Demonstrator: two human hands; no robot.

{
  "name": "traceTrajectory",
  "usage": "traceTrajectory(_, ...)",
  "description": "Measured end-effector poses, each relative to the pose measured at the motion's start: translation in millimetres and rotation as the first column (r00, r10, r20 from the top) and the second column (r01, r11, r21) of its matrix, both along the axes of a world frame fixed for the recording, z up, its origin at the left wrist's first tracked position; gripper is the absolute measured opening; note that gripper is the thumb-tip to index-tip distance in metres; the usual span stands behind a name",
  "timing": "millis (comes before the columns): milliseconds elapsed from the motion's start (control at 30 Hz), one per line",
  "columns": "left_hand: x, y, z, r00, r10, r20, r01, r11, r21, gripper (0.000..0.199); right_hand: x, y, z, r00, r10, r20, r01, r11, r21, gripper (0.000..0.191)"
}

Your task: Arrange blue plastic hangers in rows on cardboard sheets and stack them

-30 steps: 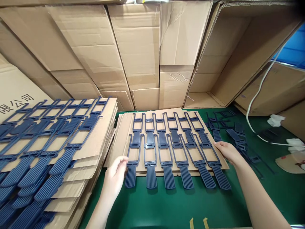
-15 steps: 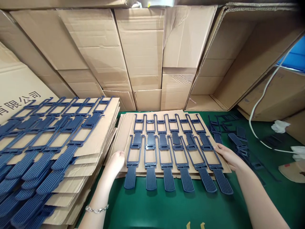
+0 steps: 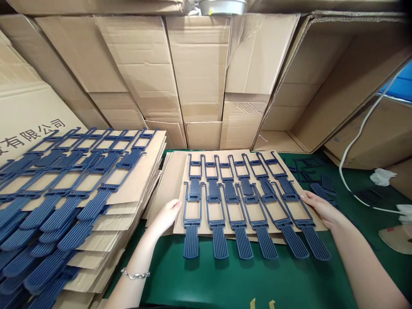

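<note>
My left hand [image 3: 169,214] pinches the left edge of a cardboard sheet [image 3: 180,219], thumb on top. At its right edge, my right hand [image 3: 320,208] grips the same sheet, with fingers partly hidden beneath. Two overlapping rows of dark blue plastic frames with ribbed tongues [image 3: 243,243] lie across it, the front tongues sticking out past the near edge. More cardboard sheets [image 3: 161,189] lie under this one and show at its left. A bracelet [image 3: 135,274] circles my left wrist.
On the left rises a tall stack of cardboard sheets [image 3: 128,206] layered with similar blue frames [image 3: 93,208]. Loose blue pieces [image 3: 317,189] lie on the green table [image 3: 199,283] at the right. An open carton [image 3: 289,116], a white cable [image 3: 350,146] and crumpled tissue [image 3: 383,176] are behind.
Both hands have moved right with the cardboard sheet and its blue frames, covering some of the loose pieces. More of the sheets below shows at the left. The camera view has shifted slightly.
</note>
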State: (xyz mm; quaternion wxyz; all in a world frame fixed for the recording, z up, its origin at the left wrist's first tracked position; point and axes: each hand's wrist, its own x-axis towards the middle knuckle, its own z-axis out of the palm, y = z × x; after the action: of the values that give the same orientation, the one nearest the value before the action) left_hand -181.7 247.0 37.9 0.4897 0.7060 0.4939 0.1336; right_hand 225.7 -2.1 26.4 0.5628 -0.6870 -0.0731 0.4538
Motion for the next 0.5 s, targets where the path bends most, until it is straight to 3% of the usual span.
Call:
traceTrajectory(233,13,-4,10.6,0.993,0.029,0.114,-0.033,0.999,0.030,0.045,2,5,15.3,1.000,-0.011,0.024,0.010,0.999,0.044,0.029)
traceTrajectory(400,1,-6,29.1,0.992,0.063,0.113,-0.073,0.994,0.086,0.043,-4,3,32.7,1.000,-0.005,0.008,0.004,0.997,0.080,0.026)
traceTrajectory(500,-11,-12,45.2,0.987,0.069,0.147,-0.077,0.996,0.049,0.042,-10,0,46.4,1.000,-0.011,-0.003,0.011,0.996,0.091,0.027)
